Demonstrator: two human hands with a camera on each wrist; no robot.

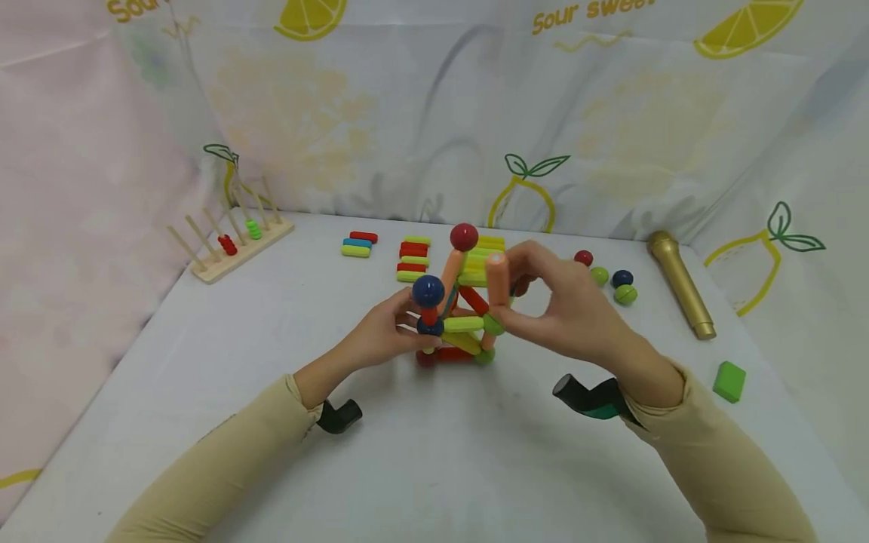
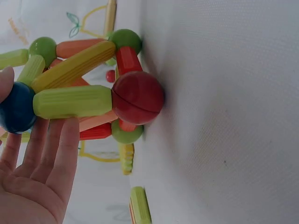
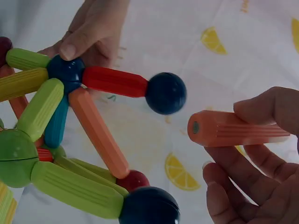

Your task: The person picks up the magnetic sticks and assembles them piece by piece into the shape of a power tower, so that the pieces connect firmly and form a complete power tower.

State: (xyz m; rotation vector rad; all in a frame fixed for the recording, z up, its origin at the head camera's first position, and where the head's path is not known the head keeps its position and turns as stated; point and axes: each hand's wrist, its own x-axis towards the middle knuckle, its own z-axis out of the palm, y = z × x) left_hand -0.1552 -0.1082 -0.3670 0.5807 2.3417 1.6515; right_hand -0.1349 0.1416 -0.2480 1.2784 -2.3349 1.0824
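A toy frame of coloured magnetic sticks and balls stands on the table, with a yellow-green stick [image 2: 72, 101] and red ball [image 2: 138, 97] at its near side. My left hand [image 1: 380, 332] grips it at a dark blue joint ball [image 3: 65, 72], thumb on the ball. From that joint a red stick [image 3: 116, 81] leads up to another dark blue ball [image 3: 166, 93]. My right hand [image 1: 577, 309] pinches an orange stick [image 3: 219, 128] between thumb and fingers, apart from the blue ball in the right wrist view. A red ball [image 1: 464, 237] tops a slanted orange stick.
Loose sticks [image 1: 413, 260] lie in rows behind the frame. Several loose balls [image 1: 600, 275] and a gold microphone-shaped object [image 1: 682, 285] are at the right, with a green block [image 1: 729, 381] nearer. A wooden peg rack [image 1: 244, 253] with red and green rings stands back left.
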